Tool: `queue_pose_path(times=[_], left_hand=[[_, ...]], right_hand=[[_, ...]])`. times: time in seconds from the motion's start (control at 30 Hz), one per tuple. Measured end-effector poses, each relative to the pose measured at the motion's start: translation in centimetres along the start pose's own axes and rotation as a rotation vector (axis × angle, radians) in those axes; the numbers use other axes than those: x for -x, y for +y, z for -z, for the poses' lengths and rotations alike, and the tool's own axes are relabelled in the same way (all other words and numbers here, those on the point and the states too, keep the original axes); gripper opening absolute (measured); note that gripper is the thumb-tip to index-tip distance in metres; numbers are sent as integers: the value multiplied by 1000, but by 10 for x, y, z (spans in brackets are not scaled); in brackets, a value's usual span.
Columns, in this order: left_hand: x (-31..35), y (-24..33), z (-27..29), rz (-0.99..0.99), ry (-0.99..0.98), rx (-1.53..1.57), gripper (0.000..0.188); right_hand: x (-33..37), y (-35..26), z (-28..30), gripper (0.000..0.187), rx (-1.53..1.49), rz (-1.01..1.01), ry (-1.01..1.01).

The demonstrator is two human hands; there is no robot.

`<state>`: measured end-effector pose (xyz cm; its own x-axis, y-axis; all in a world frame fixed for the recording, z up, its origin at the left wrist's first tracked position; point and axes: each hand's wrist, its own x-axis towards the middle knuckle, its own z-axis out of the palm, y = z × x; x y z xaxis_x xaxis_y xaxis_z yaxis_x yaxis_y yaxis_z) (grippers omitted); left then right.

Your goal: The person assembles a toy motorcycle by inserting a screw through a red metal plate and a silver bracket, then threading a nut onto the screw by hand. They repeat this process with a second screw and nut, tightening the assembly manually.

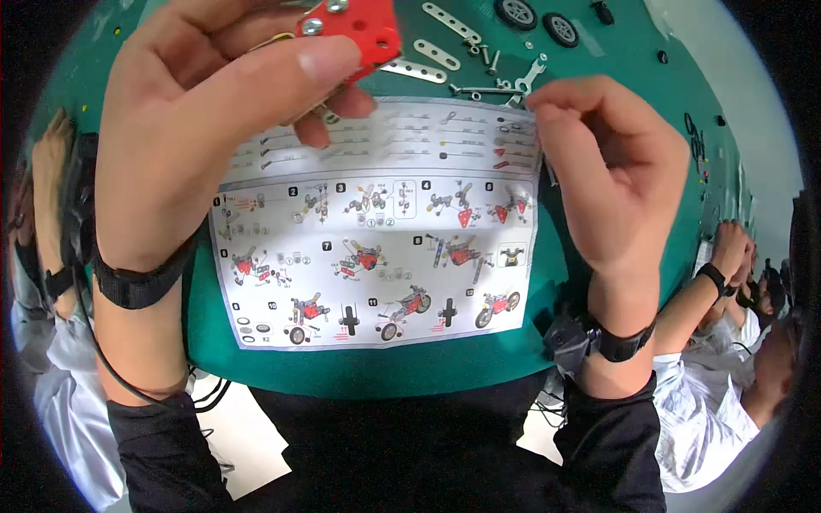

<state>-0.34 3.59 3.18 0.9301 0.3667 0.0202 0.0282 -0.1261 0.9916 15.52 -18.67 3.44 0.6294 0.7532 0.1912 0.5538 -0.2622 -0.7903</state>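
My left hand (205, 94) is raised over the far left part of a printed instruction sheet (376, 231). Its thumb and fingers grip a red metal plate (376, 38) fitted with silver bolts; part of the assembly is hidden behind the thumb and fingers. At the sheet's upper right corner, my right hand (611, 162) has thumb and forefinger pinched together. Whatever is between those fingertips, if anything, is too small to make out. Just beyond them lies a small silver wrench (532, 77), next to a long bolt (483, 91).
Silver perforated strips (438, 55), loose screws (493, 61) and black wheels (560, 30) lie on the green table (342, 376) at the far side. Black rings (697, 141) are farther right. Other people's arms (725, 256) rest at both sides.
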Motion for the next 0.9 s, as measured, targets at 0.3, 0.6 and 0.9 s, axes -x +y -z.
queue_pose_path(times=[0.3,0.6,0.9], left_hand=[[-6,-10,7,-1,49,34,51],[-8,-10,19,-27,150,85,48],[-10,-12,14,-68,84,117,48]], right_hand=[[-25,35,-6,16,243,308,36],[-26,33,-5,20,319,322,16],[-37,36,-11,25,357,363,-19]])
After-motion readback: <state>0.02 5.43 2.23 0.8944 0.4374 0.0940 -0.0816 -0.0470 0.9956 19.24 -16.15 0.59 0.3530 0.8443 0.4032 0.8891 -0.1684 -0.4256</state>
